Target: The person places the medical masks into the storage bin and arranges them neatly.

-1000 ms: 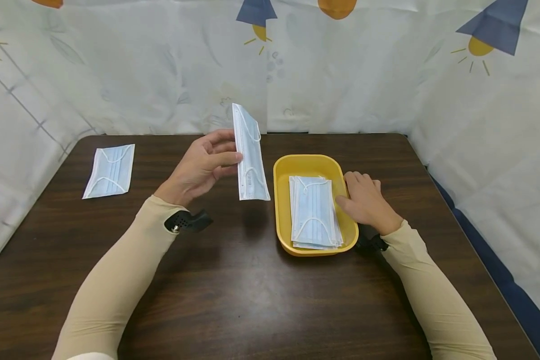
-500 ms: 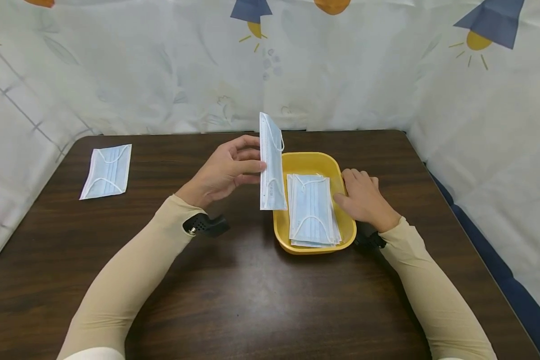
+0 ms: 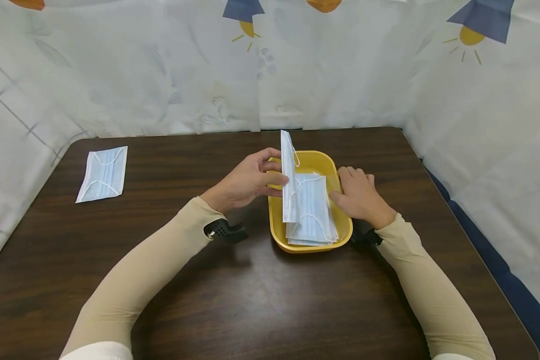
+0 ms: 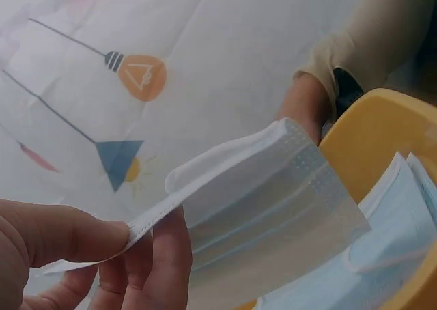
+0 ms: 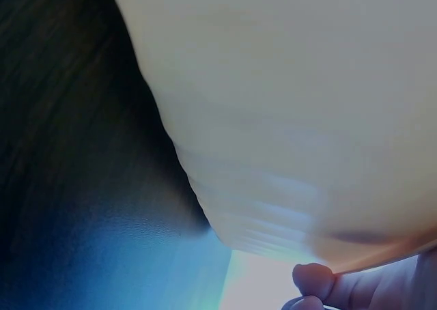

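Observation:
My left hand [image 3: 252,182] pinches a pale blue face mask [image 3: 290,180] by its long edge, thumb on one side and fingers on the other. The mask stands upright over the left part of a yellow plastic bin [image 3: 276,227]; its ear loop [image 4: 225,154] shows in the left wrist view. Inside the bin lies a stack of similar masks [image 3: 316,215], partly covered by the held one in the head view. My right hand [image 3: 362,197] grips the bin's right rim, thumb over the inner side. From the right wrist, the bin's outer wall [image 5: 287,119] fills most of the view.
A single face mask [image 3: 102,174] lies flat at the far left of the dark wooden table [image 3: 261,305]. White printed curtains [image 3: 171,65] hang behind the table and along its sides. Something dark blue [image 3: 490,260] runs beyond the right edge.
My left hand has carried the mask rightward and lower, from left of the bin to over its left part. The right hand stays at the rim.

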Available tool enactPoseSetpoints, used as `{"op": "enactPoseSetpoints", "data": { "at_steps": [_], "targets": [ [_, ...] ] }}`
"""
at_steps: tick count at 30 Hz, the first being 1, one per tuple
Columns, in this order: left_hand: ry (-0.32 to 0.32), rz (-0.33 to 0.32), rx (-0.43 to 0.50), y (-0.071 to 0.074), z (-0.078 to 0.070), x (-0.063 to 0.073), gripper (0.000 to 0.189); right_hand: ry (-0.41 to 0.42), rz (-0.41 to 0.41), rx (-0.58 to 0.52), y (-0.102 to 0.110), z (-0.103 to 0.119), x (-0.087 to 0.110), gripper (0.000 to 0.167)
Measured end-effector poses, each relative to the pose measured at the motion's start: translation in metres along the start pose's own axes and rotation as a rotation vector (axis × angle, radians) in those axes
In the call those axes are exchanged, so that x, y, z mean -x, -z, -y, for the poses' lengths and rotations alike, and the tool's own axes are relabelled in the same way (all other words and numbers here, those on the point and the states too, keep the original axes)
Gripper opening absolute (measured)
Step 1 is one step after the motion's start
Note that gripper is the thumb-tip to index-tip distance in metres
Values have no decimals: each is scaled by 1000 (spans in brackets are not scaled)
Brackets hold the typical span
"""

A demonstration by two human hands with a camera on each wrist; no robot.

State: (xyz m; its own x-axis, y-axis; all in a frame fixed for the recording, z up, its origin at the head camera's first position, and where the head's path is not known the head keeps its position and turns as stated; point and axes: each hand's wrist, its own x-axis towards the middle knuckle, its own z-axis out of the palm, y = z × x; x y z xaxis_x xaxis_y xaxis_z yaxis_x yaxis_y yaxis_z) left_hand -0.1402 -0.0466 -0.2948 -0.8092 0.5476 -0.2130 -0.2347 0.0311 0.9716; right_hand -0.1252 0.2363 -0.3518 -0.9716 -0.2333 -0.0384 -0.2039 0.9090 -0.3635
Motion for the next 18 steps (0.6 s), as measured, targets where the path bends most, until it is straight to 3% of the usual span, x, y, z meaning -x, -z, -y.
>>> {"op": "enactPoseSetpoints", "data": {
  "at_steps": [8, 14, 18],
  "targets": [
    [54, 41, -62, -17, 1, -11, 55, -6, -16, 11, 1, 1, -2, 30],
    [175, 46, -160, -15, 12, -29, 57, -3, -13, 4, 1, -1, -2, 34],
    [226, 61, -219, -15, 16, -33, 62, -4, 2, -1, 1, -1, -1, 36]
  ]
}}
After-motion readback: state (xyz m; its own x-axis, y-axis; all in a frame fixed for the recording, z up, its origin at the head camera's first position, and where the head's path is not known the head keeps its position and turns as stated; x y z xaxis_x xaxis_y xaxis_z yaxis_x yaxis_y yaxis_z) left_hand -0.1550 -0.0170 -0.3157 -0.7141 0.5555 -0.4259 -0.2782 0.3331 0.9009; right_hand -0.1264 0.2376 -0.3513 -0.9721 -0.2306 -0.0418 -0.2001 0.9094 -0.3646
